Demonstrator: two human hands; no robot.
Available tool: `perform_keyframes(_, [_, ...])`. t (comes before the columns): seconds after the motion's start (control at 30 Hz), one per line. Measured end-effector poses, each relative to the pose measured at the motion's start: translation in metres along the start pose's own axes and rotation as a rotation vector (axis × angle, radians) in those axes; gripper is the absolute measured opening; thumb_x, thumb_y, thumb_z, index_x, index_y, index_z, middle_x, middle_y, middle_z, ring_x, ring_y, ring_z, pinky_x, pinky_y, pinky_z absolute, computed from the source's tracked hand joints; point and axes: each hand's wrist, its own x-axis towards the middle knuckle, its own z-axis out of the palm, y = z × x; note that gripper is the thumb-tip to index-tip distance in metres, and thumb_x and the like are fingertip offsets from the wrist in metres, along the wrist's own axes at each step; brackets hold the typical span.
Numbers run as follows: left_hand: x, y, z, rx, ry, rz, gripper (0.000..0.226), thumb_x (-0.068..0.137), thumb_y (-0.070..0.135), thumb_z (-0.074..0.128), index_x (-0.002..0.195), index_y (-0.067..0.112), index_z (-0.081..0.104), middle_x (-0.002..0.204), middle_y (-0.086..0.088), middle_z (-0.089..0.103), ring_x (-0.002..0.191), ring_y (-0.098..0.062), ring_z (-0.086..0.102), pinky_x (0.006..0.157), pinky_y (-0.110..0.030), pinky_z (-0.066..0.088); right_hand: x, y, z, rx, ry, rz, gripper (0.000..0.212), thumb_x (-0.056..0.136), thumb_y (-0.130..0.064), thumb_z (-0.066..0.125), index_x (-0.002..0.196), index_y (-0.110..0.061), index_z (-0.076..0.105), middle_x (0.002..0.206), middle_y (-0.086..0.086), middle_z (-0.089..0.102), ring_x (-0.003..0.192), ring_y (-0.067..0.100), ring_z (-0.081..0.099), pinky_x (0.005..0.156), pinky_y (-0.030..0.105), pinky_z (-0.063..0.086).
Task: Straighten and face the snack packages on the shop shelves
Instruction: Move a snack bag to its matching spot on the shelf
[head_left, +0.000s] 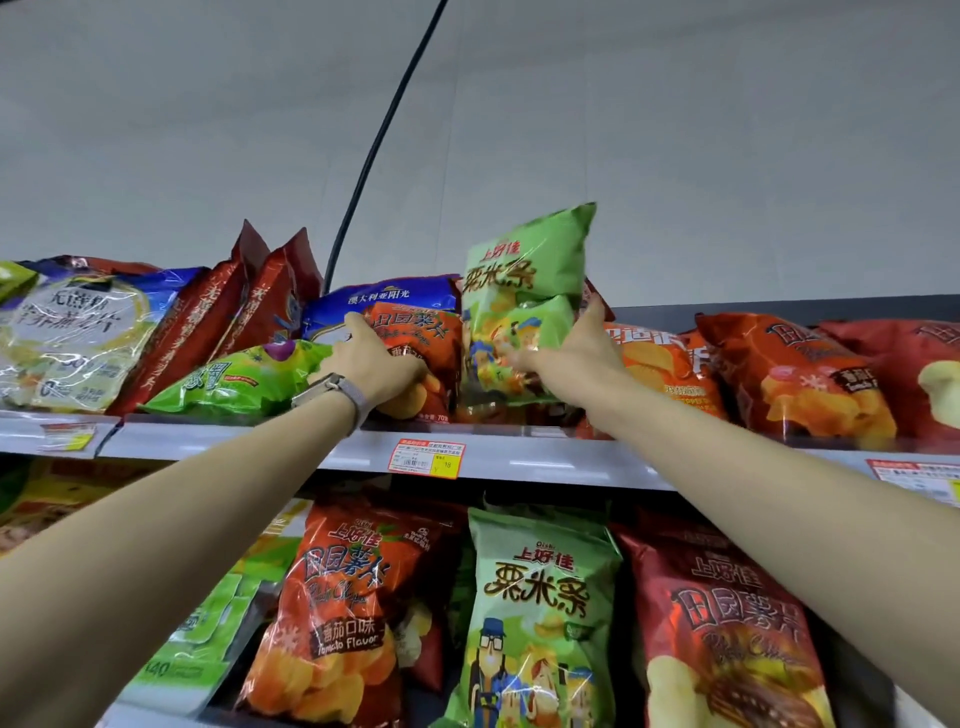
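Grey wall (675, 130) above the top shelf (519, 460); at twelve o'clock the right grip (576, 348) clasps the green bag (524, 280) upright; at its nine o'clock the left grip (376, 364) holds the orange bag (421, 332); best seat the green base flat, label outward.

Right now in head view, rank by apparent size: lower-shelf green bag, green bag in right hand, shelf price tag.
1. lower-shelf green bag, though nearer the camera, so true size unsure.
2. held green bag, in right hand.
3. price tag, smallest.
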Motion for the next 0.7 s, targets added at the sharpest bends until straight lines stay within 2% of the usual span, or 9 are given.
perform_keyframes(0.07, [0.004, 0.004, -0.001, -0.036, 0.010, -0.002, 0.084, 0.078, 0.042, 0.085, 0.137, 0.011, 0.033, 0.104, -0.008, 0.055, 0.103, -0.037, 0.060, 0.085, -0.041, 0.048, 0.002, 0.002, -0.014, 0.085, 0.060, 0.002, 0.122, 0.075, -0.045, 0.091, 0.161, -0.018, 0.009, 0.152, 0.003, 0.050, 0.139, 0.030, 0.048, 0.116, 0.045, 0.041])
perform_keyframes(0.17, [0.007, 0.013, -0.009, -0.178, 0.081, -0.010, 0.087, 0.079, 0.040, 0.087, 0.141, 0.009, 0.035, 0.120, -0.011, 0.057, 0.113, -0.036, 0.060, 0.087, -0.037, 0.043, 0.005, 0.006, -0.031, 0.127, 0.074, -0.003, 0.116, 0.076, -0.043, 0.089, 0.160, -0.021, 0.012, 0.150, 0.001, 0.051, 0.137, 0.028, 0.050, 0.114, 0.047, 0.042])
perform_keyframes(0.27, [0.010, 0.021, -0.027, -0.353, 0.170, -0.018, 0.090, 0.079, 0.045, 0.087, 0.145, 0.013, 0.036, 0.127, -0.010, 0.057, 0.116, -0.032, 0.059, 0.092, -0.036, 0.044, 0.004, 0.008, -0.037, 0.127, 0.075, -0.019, 0.103, 0.076, -0.041, 0.090, 0.153, -0.021, 0.025, 0.139, -0.002, 0.058, 0.127, 0.025, 0.056, 0.104, 0.041, 0.047])
perform_keyframes(0.33, [0.012, 0.025, -0.043, -0.505, 0.234, -0.021, 0.089, 0.079, 0.045, 0.086, 0.146, 0.015, 0.036, 0.130, -0.009, 0.058, 0.106, -0.028, 0.062, 0.092, -0.034, 0.050, 0.003, 0.009, -0.030, 0.132, 0.058, -0.012, 0.096, 0.076, -0.040, 0.091, 0.149, -0.018, 0.031, 0.136, -0.003, 0.059, 0.125, 0.024, 0.057, 0.102, 0.038, 0.046])
perform_keyframes(0.4, [0.013, 0.030, -0.058, -0.616, 0.302, -0.021, 0.083, 0.081, 0.044, 0.084, 0.145, 0.014, 0.040, 0.124, -0.002, 0.059, 0.092, -0.017, 0.062, 0.079, -0.028, 0.050, 0.003, 0.007, -0.013, 0.145, 0.018, 0.004, 0.102, 0.071, -0.044, 0.092, 0.150, -0.017, 0.034, 0.139, -0.002, 0.060, 0.128, 0.023, 0.057, 0.109, 0.044, 0.047])
perform_keyframes(0.47, [0.014, 0.033, -0.073, -0.679, 0.388, 0.002, 0.081, 0.081, 0.044, 0.083, 0.143, 0.016, 0.041, 0.120, 0.003, 0.060, 0.095, -0.015, 0.063, 0.080, -0.025, 0.049, 0.006, 0.002, 0.010, 0.159, -0.052, 0.011, 0.090, 0.067, -0.044, 0.092, 0.141, -0.018, 0.047, 0.132, -0.003, 0.066, 0.122, 0.023, 0.062, 0.107, 0.046, 0.050])
perform_keyframes(0.53, [0.014, 0.036, -0.086, -0.744, 0.445, 0.032, 0.082, 0.075, 0.044, 0.085, 0.137, 0.021, 0.038, 0.115, 0.007, 0.062, 0.099, -0.015, 0.069, 0.086, -0.028, 0.056, 0.007, -0.010, 0.034, 0.176, -0.149, 0.024, 0.070, 0.073, -0.041, 0.092, 0.128, -0.015, 0.057, 0.125, -0.003, 0.069, 0.114, 0.020, 0.064, 0.101, 0.039, 0.052])
perform_keyframes(0.6, [0.009, 0.037, -0.094, -0.793, 0.441, 0.051, 0.085, 0.064, 0.049, 0.087, 0.128, 0.027, 0.035, 0.111, 0.007, 0.068, 0.094, -0.019, 0.076, 0.087, -0.040, 0.064, 0.005, -0.022, 0.054, 0.178, -0.244, 0.050, 0.069, 0.081, -0.038, 0.088, 0.132, -0.007, 0.054, 0.127, -0.002, 0.062, 0.113, 0.019, 0.058, 0.095, 0.033, 0.046])
perform_keyframes(0.7, [0.002, 0.037, -0.103, -0.784, 0.390, 0.105, 0.094, 0.053, 0.054, 0.090, 0.125, 0.032, 0.034, 0.113, 0.001, 0.073, 0.089, -0.029, 0.079, 0.084, -0.050, 0.065, 0.007, -0.030, 0.081, 0.173, -0.336, 0.085, 0.072, 0.087, -0.037, 0.083, 0.139, 0.000, 0.048, 0.132, 0.009, 0.058, 0.113, 0.024, 0.052, 0.089, 0.032, 0.040])
